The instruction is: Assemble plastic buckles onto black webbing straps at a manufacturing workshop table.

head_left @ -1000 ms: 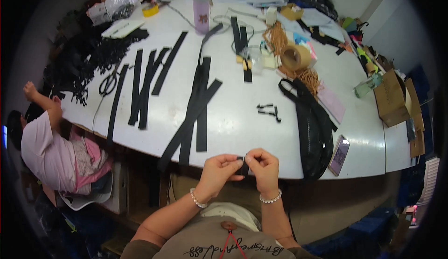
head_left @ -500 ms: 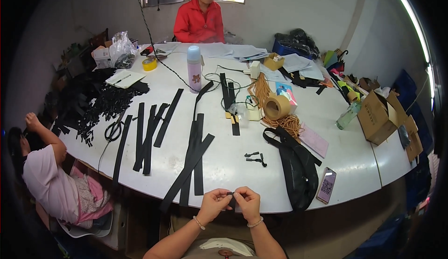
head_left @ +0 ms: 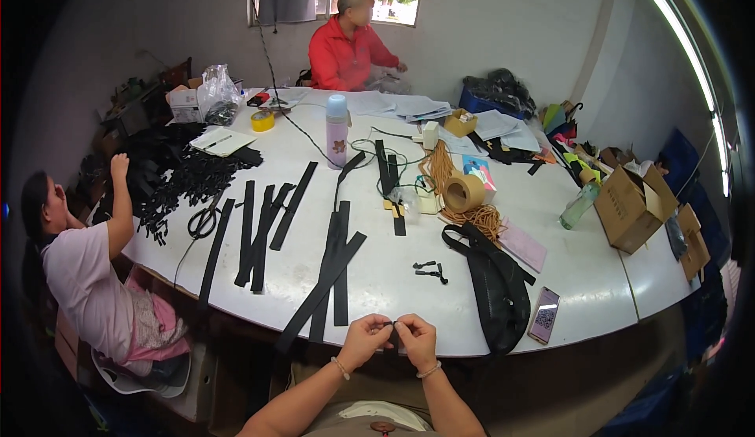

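At the table's near edge, my left hand (head_left: 365, 339) and my right hand (head_left: 417, 341) meet, fingertips pinched together on a short black fabric strap (head_left: 392, 342). Its upper end sits between my thumbs and fingers, which partly cover it; the lower part hangs between my hands. Just beyond lie a few small black strap pieces with loops or clips (head_left: 430, 272). To my left, long black webbing strips (head_left: 340, 272) lie crossed over one another. A black sling bag (head_left: 497, 295) rests on the table to my right.
A phone (head_left: 544, 313) lies near the right front edge. Farther back are a lilac bottle (head_left: 336, 134), a tan tape roll (head_left: 464, 192), orange cord (head_left: 438, 168) and scissors (head_left: 204, 222). A co-worker (head_left: 94, 280) sits at left, another in red (head_left: 346, 53) at the far side.
My hands stay together on the strap with only slight finger movement. The person in red has turned aside, an arm out. The co-worker at left sits more upright. The view has shifted slightly.
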Action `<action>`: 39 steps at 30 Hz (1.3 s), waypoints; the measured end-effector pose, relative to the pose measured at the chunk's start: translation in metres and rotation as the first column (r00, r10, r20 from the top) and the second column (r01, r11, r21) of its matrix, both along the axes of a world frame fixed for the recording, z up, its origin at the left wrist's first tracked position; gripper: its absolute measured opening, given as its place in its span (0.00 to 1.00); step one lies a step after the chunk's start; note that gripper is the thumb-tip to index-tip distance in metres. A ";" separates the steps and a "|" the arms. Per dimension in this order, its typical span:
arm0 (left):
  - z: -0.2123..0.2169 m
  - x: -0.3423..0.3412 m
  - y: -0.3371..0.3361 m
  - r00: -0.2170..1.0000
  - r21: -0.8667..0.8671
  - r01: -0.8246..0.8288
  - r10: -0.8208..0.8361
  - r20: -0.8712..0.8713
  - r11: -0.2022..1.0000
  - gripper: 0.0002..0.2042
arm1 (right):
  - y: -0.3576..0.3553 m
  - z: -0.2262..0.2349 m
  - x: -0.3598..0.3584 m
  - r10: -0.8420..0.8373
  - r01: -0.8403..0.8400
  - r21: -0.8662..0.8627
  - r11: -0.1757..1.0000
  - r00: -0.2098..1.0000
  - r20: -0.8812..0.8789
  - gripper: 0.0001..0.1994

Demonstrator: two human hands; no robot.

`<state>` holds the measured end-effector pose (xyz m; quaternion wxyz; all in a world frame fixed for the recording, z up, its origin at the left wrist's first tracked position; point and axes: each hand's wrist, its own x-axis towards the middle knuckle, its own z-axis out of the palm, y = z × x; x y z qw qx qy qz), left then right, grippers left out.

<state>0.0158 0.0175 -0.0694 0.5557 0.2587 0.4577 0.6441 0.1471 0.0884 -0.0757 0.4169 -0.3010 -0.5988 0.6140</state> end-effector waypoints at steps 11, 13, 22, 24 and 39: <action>-0.001 0.000 -0.001 1.000 -0.022 -0.002 0.002 -0.003 1.000 0.07 | -0.004 0.002 -0.001 -0.006 0.006 -0.050 0.999 1.000 0.015 0.02; -0.001 -0.001 -0.002 1.000 -0.035 0.016 -0.016 -0.009 0.999 0.07 | -0.005 0.003 0.000 -0.009 0.009 -0.029 1.000 1.000 0.007 0.01; 0.008 -0.004 -0.001 0.996 -0.048 0.038 -0.034 0.078 0.998 0.06 | -0.005 0.012 -0.001 0.001 0.000 -0.032 0.999 1.000 0.029 0.01; 0.011 -0.005 0.000 0.995 -0.064 0.051 -0.045 0.085 0.997 0.06 | -0.004 0.012 -0.001 0.003 -0.002 -0.045 0.999 1.000 0.030 0.01; 0.009 -0.008 0.000 0.993 -0.082 0.077 -0.069 0.095 0.994 0.06 | -0.006 0.010 -0.004 -0.011 0.011 -0.005 1.000 1.000 -0.001 0.01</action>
